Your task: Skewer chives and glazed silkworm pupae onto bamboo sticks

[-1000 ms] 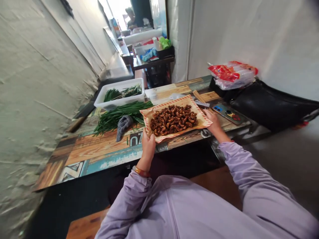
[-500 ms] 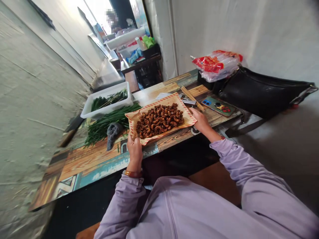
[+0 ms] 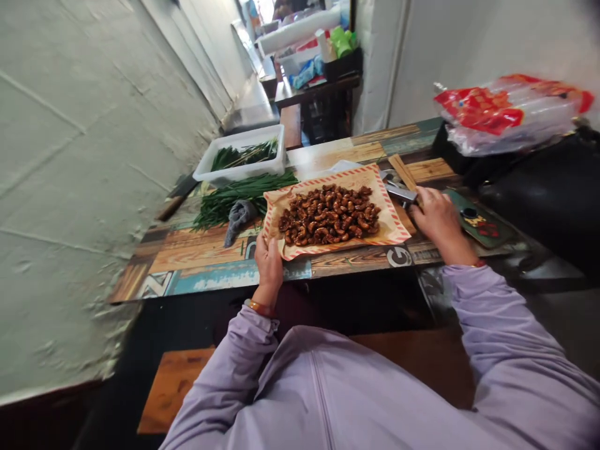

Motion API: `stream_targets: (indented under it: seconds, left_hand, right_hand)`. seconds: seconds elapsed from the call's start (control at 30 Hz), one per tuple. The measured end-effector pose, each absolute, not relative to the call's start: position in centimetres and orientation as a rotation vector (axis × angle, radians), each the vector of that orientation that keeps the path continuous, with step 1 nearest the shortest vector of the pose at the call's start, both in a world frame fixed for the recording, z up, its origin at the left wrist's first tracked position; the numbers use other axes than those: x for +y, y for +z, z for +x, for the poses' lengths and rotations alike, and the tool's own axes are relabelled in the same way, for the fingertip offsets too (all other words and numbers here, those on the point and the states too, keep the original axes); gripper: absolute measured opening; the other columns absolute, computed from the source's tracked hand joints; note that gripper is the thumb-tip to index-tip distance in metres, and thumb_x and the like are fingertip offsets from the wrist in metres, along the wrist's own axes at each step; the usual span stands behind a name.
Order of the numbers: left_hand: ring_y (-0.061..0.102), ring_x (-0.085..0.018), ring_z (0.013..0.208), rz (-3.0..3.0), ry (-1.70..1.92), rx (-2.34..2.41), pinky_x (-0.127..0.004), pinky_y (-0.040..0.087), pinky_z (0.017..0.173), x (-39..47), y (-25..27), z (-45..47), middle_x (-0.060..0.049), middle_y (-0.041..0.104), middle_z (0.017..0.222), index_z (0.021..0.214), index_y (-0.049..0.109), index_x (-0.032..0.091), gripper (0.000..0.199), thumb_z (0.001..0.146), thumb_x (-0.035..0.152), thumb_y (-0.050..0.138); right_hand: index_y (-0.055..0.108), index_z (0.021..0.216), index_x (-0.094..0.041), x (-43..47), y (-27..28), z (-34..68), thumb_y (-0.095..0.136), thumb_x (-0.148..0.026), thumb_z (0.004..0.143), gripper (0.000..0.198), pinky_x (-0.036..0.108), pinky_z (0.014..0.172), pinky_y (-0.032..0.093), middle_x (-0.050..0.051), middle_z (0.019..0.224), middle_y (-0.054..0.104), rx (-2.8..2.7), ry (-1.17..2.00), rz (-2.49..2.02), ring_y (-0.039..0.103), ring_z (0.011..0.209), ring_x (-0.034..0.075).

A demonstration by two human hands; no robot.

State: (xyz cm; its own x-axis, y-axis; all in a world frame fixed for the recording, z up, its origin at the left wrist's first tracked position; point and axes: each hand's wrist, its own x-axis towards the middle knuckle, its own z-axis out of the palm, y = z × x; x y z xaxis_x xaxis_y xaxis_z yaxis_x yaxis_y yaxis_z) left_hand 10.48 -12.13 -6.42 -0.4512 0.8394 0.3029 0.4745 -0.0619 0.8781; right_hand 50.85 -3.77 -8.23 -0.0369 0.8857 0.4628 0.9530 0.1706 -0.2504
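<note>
brown glazed curved pieces [image 3: 330, 217] piled on red-striped tan paper sheet [image 3: 390, 226], over wood-patterned desk [image 3: 194, 250]. spreading appears complete; sheet not yet released: left hand [image 3: 269, 265] fingers pinch near left corner. right hand [image 3: 441, 226] fingers partly curled at silver metal tool [image 3: 401, 192]; hold cannot be told.

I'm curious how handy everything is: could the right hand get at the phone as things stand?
Likely yes: the phone lies on the table right beside the right hand, and no object shows between them, though the hand hides part of it.

Letter G [image 3: 399, 255] on tabletop [image 3: 209, 253]
</note>
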Motion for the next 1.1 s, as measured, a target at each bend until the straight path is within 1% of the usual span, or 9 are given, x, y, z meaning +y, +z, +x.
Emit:
stream_targets:
  seconds: [0.13, 0.27, 0.43, 0.53, 0.63, 0.77, 0.93, 1.0, 1.1]
  left_hand:
    - [0.059, -0.023, 0.118, 1.335, 1.602, 1.86, -0.036, 0.046, 0.103, -12.3, -6.8, 10.4, -0.011, 0.064, 0.126, 0.124, 0.059, 0.017, 0.036, 0.096, 0.033, 0.043]
    - [0.058, -0.024, 0.12, 1.257, 1.65, 1.86, -0.038, 0.044, 0.106, -12.4, -6.8, 10.5, -0.012, 0.065, 0.124, 0.122, 0.06, 0.017, 0.037, 0.097, 0.039, 0.045]
    - [0.059, -0.024, 0.12, 1.18, 1.71, 1.788, -0.039, 0.044, 0.107, -12.4, -7.0, 10.7, -0.011, 0.066, 0.123, 0.12, 0.062, 0.019, 0.036, 0.096, 0.041, 0.049]
    - [0.06, -0.024, 0.118, 1.179, 1.726, 1.766, -0.04, 0.045, 0.106, -12.4, -7.1, 10.7, -0.011, 0.066, 0.122, 0.12, 0.062, 0.019, 0.034, 0.096, 0.039, 0.049]
    - [0.06, -0.024, 0.117, 1.167, 1.74, 1.756, -0.04, 0.045, 0.106, -12.4, -7.2, 10.8, -0.01, 0.067, 0.121, 0.12, 0.062, 0.019, 0.033, 0.094, 0.037, 0.05]
    - [0.06, -0.025, 0.117, 1.174, 1.74, 1.749, -0.04, 0.046, 0.105, -12.4, -7.2, 10.9, -0.009, 0.067, 0.121, 0.12, 0.062, 0.019, 0.033, 0.093, 0.034, 0.051]
    - [0.06, -0.025, 0.117, 1.187, 1.733, 1.746, -0.041, 0.045, 0.105, -12.5, -7.4, 10.7, -0.009, 0.067, 0.121, 0.121, 0.061, 0.02, 0.032, 0.093, 0.032, 0.05]
    - [0.059, -0.025, 0.117, 1.2, 1.729, 1.751, -0.04, 0.045, 0.105, -12.4, -7.5, 10.6, -0.009, 0.066, 0.122, 0.121, 0.06, 0.02, 0.032, 0.093, 0.032, 0.05]
    - [0.06, -0.024, 0.115, 1.233, 1.713, 1.773, -0.04, 0.045, 0.103, -12.4, -7.6, 10.7, -0.01, 0.066, 0.121, 0.121, 0.059, 0.019, 0.032, 0.094, 0.03, 0.047]
  right_hand:
    - [0.057, 0.133, -0.002, -3.0, -7.8, 51.2, 0.054, -0.029, 0.093, 0.048, 0.041, 0.083, 0.04, 0.028, 0.108, 0.068, -2.019, -0.269, -1.877, 0.061, 0.098, 0.031]
    - [0.057, 0.133, -0.004, -3.0, -7.5, 51.2, 0.048, -0.026, 0.096, 0.044, 0.039, 0.077, 0.037, 0.025, 0.1, 0.07, -2.068, -0.372, -1.961, 0.062, 0.089, 0.029]
    - [0.054, 0.137, -0.006, -3.4, -8.0, 51.5, 0.046, -0.026, 0.094, 0.048, 0.037, 0.076, 0.041, 0.022, 0.104, 0.069, -1.865, -0.32, -2.027, 0.062, 0.091, 0.03]
    - [0.053, 0.139, -0.007, -3.3, -8.5, 52.2, 0.046, -0.021, 0.087, 0.054, 0.038, 0.078, 0.043, 0.021, 0.108, 0.067, -1.69, -0.274, -1.957, 0.061, 0.098, 0.032]
    - [0.051, 0.139, -0.003, -3.0, -9.1, 52.9, 0.046, -0.017, 0.08, 0.061, 0.041, 0.085, 0.043, 0.023, 0.109, 0.066, -1.623, -0.274, -1.801, 0.059, 0.104, 0.033]
    - [0.057, 0.132, 0.001, -2.5, -9.6, 53.5, 0.047, -0.027, 0.081, 0.06, 0.042, 0.086, 0.043, 0.025, 0.104, 0.066, -1.604, -0.275, -1.679, 0.059, 0.097, 0.033]
    - [0.068, 0.11, -0.005, -2.4, -9.8, 53.3, 0.046, -0.043, 0.086, 0.049, 0.041, 0.083, 0.041, 0.023, 0.094, 0.066, -1.64, -0.267, -1.7, 0.057, 0.092, 0.032]
    - [0.066, 0.103, -0.007, -2.6, -9.8, 53.0, 0.045, -0.044, 0.088, 0.045, 0.041, 0.081, 0.04, 0.024, 0.094, 0.065, -1.652, -0.293, -1.714, 0.057, 0.092, 0.032]
    - [0.06, 0.105, -0.008, -2.9, -9.8, 52.8, 0.039, -0.043, 0.093, 0.043, 0.04, 0.074, 0.037, 0.022, 0.086, 0.065, -1.627, -0.323, -1.713, 0.058, 0.084, 0.03]
